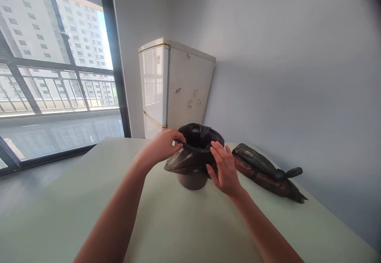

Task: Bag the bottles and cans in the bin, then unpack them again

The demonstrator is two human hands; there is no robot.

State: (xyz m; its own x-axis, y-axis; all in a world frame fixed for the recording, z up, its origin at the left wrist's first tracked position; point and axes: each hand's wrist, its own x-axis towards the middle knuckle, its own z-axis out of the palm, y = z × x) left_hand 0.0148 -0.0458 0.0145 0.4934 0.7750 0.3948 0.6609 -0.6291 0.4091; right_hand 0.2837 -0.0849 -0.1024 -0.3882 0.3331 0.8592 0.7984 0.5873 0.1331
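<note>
A dark trash can [193, 181] stands upright on the table, lined with a thin black garbage bag [190, 160]. The bag is folded over the rim and hangs loosely down the outside, flaring out at the left. At the left of the rim, my left hand [166, 146] pinches the bag's edge between thumb and fingers. On the right side, my right hand [224, 167] rests against the bag, fingers spread over the rim and thumb lower on the outside. The can's inside is dark, and its bottom is hidden.
Two rolled-up bundles of black bags [268, 171] lie to the right near the wall. The pale green table [74, 211] spreads beneath everything. Behind it stands a white refrigerator [189, 82], and a glass sliding door [59, 76] is at the left.
</note>
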